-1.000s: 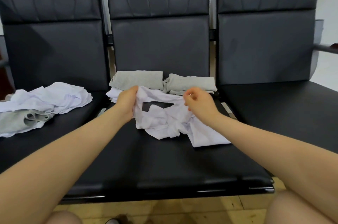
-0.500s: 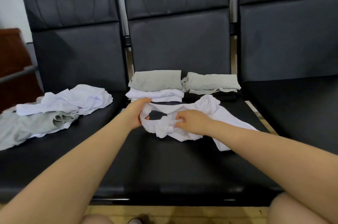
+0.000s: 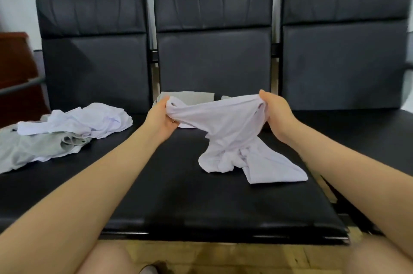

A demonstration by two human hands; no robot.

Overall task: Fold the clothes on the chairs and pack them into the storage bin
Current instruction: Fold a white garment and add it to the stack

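A white garment [image 3: 225,126] is stretched between my two hands above the middle chair seat [image 3: 178,184]. My left hand [image 3: 162,118] grips its left end and my right hand [image 3: 276,112] grips its right end. The lower part of the garment hangs down and lies crumpled on the seat. Behind it, partly hidden, folded grey clothes [image 3: 192,96] sit at the back of the same seat. A loose pile of white clothes [image 3: 82,120] and grey clothes [image 3: 29,150] lies on the left chair. No storage bin is in view.
Three black padded chairs stand in a row against a pale wall; the right chair seat [image 3: 357,130] holds nothing. A dark red wooden piece of furniture [image 3: 15,68] and a metal armrest [image 3: 20,87] are at far left. Wooden floor shows below.
Both hands have lifted the white garment off the seat and pulled its top edge apart sideways. The view has shifted slightly.
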